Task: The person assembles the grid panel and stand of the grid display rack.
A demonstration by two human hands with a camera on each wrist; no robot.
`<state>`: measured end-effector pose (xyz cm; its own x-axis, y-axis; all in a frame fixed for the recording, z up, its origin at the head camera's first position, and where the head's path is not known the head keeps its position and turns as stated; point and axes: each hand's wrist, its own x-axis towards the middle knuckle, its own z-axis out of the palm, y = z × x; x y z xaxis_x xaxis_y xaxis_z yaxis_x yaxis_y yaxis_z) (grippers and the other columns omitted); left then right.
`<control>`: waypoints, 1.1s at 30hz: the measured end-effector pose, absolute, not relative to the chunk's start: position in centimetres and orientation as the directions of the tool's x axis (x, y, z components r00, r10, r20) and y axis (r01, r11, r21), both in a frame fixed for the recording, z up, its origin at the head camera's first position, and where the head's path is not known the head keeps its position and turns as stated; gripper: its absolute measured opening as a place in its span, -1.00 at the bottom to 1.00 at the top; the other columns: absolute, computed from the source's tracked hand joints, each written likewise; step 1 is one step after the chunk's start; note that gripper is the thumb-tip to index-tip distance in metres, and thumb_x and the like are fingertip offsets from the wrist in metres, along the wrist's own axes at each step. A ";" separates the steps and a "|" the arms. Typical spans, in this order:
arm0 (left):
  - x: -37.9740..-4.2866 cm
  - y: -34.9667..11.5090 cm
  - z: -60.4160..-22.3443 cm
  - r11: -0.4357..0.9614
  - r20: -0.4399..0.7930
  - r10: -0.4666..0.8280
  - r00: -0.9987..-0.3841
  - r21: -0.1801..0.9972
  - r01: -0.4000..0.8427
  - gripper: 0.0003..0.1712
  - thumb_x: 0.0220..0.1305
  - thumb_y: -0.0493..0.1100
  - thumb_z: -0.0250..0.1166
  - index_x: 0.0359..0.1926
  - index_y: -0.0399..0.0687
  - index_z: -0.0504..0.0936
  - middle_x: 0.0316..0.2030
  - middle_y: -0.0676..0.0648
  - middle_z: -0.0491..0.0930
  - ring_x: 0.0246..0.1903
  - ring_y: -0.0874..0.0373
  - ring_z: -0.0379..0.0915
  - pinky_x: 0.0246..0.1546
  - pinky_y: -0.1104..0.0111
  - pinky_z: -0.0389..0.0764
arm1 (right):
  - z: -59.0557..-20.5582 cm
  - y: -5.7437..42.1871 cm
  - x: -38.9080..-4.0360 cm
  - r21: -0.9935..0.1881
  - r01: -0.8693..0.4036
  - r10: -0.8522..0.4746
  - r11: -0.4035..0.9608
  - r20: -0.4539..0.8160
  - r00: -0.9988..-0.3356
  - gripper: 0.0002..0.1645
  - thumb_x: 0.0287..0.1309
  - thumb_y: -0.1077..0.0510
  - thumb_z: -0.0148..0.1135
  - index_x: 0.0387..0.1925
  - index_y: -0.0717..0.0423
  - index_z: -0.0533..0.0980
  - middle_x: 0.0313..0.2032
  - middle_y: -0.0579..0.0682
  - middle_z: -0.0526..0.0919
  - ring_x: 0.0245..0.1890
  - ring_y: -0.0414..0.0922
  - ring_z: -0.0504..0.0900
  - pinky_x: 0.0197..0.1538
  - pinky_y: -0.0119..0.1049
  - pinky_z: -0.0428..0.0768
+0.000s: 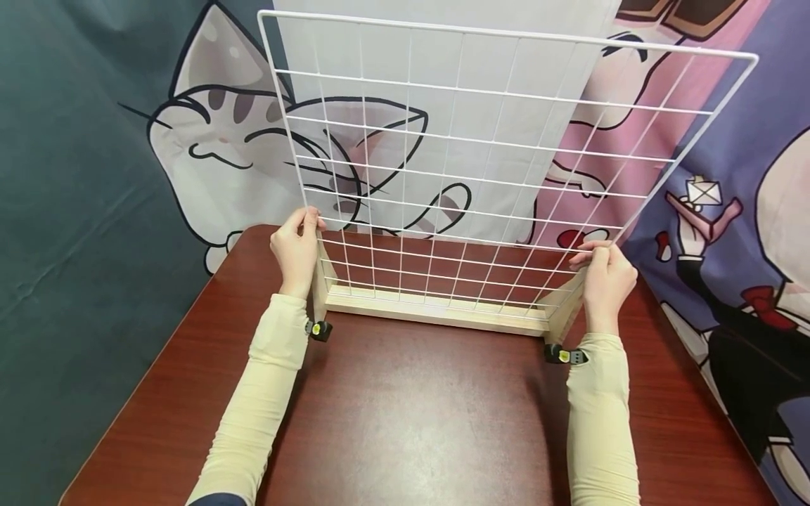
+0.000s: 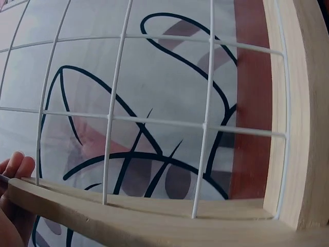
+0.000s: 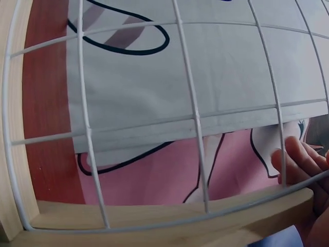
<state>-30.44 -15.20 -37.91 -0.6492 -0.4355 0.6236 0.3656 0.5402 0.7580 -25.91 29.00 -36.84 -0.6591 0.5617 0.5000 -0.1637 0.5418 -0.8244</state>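
A white wire grid panel (image 1: 462, 29) stands up from a pale wooden frame, leaning slightly, its lower edge along the frame's bottom bar (image 1: 436, 310). My left hand (image 1: 296, 253) pinches the panel's left edge wire near the top of the left wooden side piece (image 2: 77, 208). On the opposite side, my right hand (image 1: 607, 281) grips the right edge wire by the end of the right side piece (image 3: 247, 213), fingers reaching behind the grid. In both wrist views, the grid's lower corners sit within the wooden corners.
The frame rests on a reddish-brown table (image 1: 411, 407), toward its far edge. Behind hangs a cloth with cartoon cats (image 1: 221, 161), and a purple and pink printed cloth (image 1: 658, 140) covers the right. A black wrist camera (image 1: 321, 330) sits at each wrist, close beside the side pieces.
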 end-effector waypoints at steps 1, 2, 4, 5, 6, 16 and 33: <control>-30.5 -15.2 -37.9 0.537 0.621 -0.438 -0.649 0.760 0.365 -0.67 0.39 -0.02 0.17 -0.33 -0.13 0.73 -0.48 -0.15 0.73 -0.56 0.67 0.34 -0.33 0.45 0.37 | -37.0 28.9 -26.0 -0.826 -0.174 0.571 0.536 0.507 -0.646 -0.55 0.25 0.24 -0.22 -0.45 0.01 0.63 -0.77 -0.67 0.44 -0.73 -0.62 0.46 -0.54 -0.62 0.25; -30.6 -15.1 -37.9 0.532 0.619 -0.444 -0.648 0.764 0.365 -0.66 0.39 0.00 0.17 -0.33 -0.13 0.73 -0.48 -0.15 0.73 -0.56 0.69 0.31 -0.32 0.43 0.38 | -37.1 28.8 -26.1 -0.831 -0.186 0.581 0.524 0.508 -0.635 -0.55 0.24 0.25 -0.22 -0.47 0.00 0.62 -0.78 -0.66 0.45 -0.74 -0.61 0.46 -0.55 -0.64 0.26; -30.7 -15.0 -38.1 0.523 0.613 -0.462 -0.641 0.772 0.361 -0.65 0.39 0.02 0.17 -0.35 -0.11 0.73 -0.49 -0.15 0.73 -0.58 0.71 0.28 -0.31 0.42 0.38 | -37.4 28.7 -26.3 -0.853 -0.219 0.607 0.475 0.497 -0.620 -0.55 0.22 0.27 -0.23 -0.52 -0.05 0.59 -0.79 -0.60 0.46 -0.76 -0.58 0.46 -0.58 -0.68 0.32; -30.7 -14.8 -38.2 0.514 0.606 -0.474 -0.639 0.779 0.359 -0.64 0.38 0.03 0.17 -0.35 -0.11 0.72 -0.49 -0.15 0.72 -0.59 0.70 0.27 -0.31 0.42 0.37 | -37.5 28.7 -26.5 -0.863 -0.247 0.618 0.440 0.491 -0.614 -0.54 0.22 0.30 -0.23 -0.54 -0.07 0.57 -0.80 -0.55 0.48 -0.78 -0.56 0.47 -0.59 -0.67 0.36; -30.8 -14.7 -38.4 0.496 0.598 -0.485 -0.638 0.789 0.363 -0.65 0.38 0.02 0.18 -0.35 -0.13 0.72 -0.51 -0.14 0.72 -0.60 0.68 0.27 -0.32 0.44 0.36 | -37.7 28.6 -26.6 -0.872 -0.277 0.630 0.404 0.485 -0.607 -0.52 0.22 0.32 -0.24 -0.57 -0.08 0.55 -0.81 -0.50 0.49 -0.79 -0.53 0.47 -0.61 -0.66 0.39; -32.0 -13.2 -39.2 0.037 0.477 -0.597 -0.645 0.820 0.572 -0.75 0.34 -0.27 0.20 -0.43 -0.40 0.60 -0.71 0.11 0.45 -0.64 0.32 0.40 -0.52 0.57 0.38 | -37.8 28.0 -27.0 -0.865 -0.466 0.685 0.189 0.456 -0.569 -0.44 0.17 0.42 -0.24 -0.70 -0.12 0.51 -0.85 -0.29 0.49 -0.84 -0.37 0.46 -0.66 -0.56 0.48; -34.2 -12.9 -40.2 -0.138 0.476 -0.594 -0.649 0.734 0.665 -0.72 0.32 -0.25 0.24 -0.41 -0.47 0.60 -0.71 0.15 0.46 -0.65 0.30 0.36 -0.53 0.54 0.40 | -36.9 27.8 -28.4 -0.803 -0.581 0.703 0.133 0.490 -0.516 -0.50 0.11 0.45 -0.19 -0.80 0.15 0.49 -0.85 -0.18 0.50 -0.91 -0.31 0.40 -0.75 -0.52 0.37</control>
